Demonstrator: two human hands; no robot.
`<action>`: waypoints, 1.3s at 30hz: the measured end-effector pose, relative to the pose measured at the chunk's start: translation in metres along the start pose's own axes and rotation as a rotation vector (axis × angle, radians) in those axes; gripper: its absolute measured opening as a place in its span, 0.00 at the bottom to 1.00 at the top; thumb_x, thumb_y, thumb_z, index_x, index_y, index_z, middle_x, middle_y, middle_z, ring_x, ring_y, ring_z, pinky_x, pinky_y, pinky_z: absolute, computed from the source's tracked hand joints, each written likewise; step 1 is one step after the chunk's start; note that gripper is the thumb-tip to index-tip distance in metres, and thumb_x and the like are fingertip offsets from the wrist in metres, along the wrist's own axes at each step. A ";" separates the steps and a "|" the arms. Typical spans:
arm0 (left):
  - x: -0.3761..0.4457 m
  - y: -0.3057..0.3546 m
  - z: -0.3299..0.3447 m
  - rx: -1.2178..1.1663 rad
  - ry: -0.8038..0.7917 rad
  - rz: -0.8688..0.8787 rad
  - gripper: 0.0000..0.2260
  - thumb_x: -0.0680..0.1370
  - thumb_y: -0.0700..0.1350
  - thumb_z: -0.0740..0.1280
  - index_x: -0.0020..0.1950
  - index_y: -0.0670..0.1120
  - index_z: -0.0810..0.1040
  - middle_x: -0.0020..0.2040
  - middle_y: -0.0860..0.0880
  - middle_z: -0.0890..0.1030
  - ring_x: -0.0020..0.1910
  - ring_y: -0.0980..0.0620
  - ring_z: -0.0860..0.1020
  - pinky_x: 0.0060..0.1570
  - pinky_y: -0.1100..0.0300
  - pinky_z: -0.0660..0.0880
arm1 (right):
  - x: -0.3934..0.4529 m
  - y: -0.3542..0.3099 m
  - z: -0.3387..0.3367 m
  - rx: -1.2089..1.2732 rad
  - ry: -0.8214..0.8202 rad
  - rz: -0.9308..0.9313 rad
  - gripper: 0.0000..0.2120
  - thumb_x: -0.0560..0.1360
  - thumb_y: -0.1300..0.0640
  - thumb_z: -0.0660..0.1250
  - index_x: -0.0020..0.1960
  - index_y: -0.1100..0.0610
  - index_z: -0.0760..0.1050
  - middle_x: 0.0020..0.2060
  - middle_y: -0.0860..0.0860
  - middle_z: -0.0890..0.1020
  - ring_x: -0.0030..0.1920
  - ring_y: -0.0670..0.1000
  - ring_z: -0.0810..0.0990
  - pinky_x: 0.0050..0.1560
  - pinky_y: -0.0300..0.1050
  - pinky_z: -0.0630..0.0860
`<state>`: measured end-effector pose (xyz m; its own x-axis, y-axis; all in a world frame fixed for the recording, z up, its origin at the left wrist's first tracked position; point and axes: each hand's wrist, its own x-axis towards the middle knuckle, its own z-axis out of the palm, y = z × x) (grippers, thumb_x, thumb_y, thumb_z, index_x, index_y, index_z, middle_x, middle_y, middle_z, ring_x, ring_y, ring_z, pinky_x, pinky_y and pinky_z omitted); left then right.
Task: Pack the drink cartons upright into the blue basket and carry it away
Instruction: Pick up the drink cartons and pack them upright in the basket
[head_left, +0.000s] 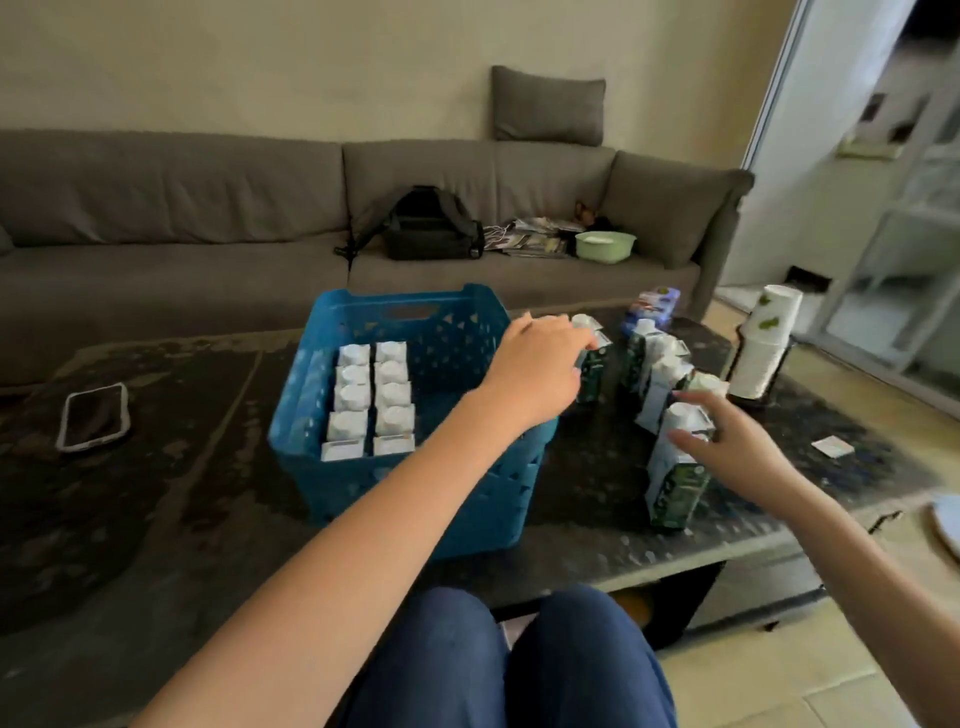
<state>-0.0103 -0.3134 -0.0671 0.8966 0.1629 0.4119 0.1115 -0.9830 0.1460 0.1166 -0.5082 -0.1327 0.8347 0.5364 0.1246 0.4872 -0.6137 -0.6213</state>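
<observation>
Left hand (540, 364) gripping far carton (592, 371); right hand (737, 441) spread, touching near carton (675, 478); lifting upright into basket (467, 332) advisable.

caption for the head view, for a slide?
Left hand grips a carton beside the half-filled basket; right hand reaches for another carton.

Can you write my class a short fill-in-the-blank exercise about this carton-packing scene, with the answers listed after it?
1. The cartons already packed stand in ______ rows inside the basket.
2. The basket is coloured ______.
3. The left hand grips a carton that stands on the ______.
4. The phone lies to the ______ of the basket as the camera sees it.

Missing words: two; blue; table; left
</observation>
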 end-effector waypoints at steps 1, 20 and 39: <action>0.008 0.019 0.011 0.015 -0.017 0.054 0.16 0.78 0.39 0.63 0.64 0.49 0.74 0.65 0.48 0.75 0.69 0.48 0.68 0.70 0.51 0.57 | -0.003 0.017 0.007 0.022 -0.042 0.033 0.28 0.73 0.54 0.71 0.71 0.52 0.66 0.69 0.55 0.70 0.67 0.56 0.71 0.55 0.46 0.70; 0.022 0.074 0.180 -0.827 0.001 -0.496 0.28 0.66 0.45 0.79 0.59 0.43 0.67 0.52 0.51 0.71 0.50 0.54 0.71 0.43 0.69 0.67 | 0.007 0.087 0.049 0.807 0.323 0.278 0.23 0.75 0.70 0.64 0.63 0.50 0.67 0.54 0.57 0.75 0.48 0.53 0.82 0.45 0.49 0.82; 0.024 0.056 0.155 -1.803 -0.142 -0.924 0.02 0.73 0.41 0.70 0.43 0.42 0.81 0.37 0.45 0.80 0.39 0.47 0.80 0.41 0.57 0.76 | 0.038 0.036 0.034 0.631 0.283 -0.034 0.20 0.64 0.55 0.79 0.51 0.43 0.74 0.48 0.44 0.82 0.49 0.42 0.82 0.49 0.38 0.78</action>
<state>0.0838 -0.3780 -0.1885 0.8638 0.3706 -0.3413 0.0757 0.5743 0.8152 0.1574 -0.4897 -0.1765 0.8983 0.3248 0.2958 0.3433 -0.0990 -0.9340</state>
